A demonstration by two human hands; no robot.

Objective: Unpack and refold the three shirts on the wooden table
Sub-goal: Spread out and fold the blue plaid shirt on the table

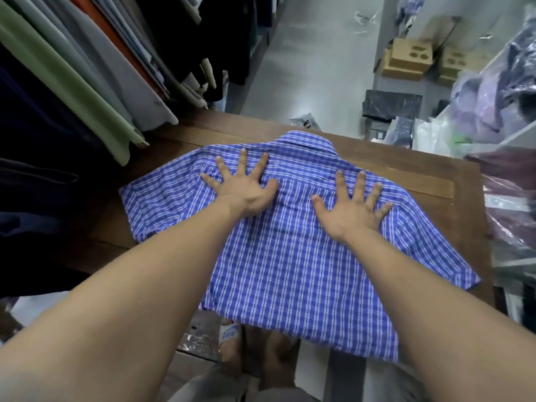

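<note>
Under both palms: blue plaid shirt [290, 256] spread back-up on tabletop [435, 175], collar beyond fingertips, hem hanging off near edge toward us. Our left hand [246, 187] flat, fingers splayed, gripping nothing, pressing upper back below collar. Our right hand [352, 207] same, beside it, toward right shoulder. Likely reason: pin and smooth cloth so fold lines run true. Sleeves lie outboard of each hand, unfolded. Bagged garments [510, 227] right of right hand, probably remaining shirts.

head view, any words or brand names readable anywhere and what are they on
"NIKE", seen upside down, on the strap of the slide sandal below the table edge.
Dark print on the plastic bag behind the plaid shirt's collar: too cut off to read.
Nothing else legible.
</note>
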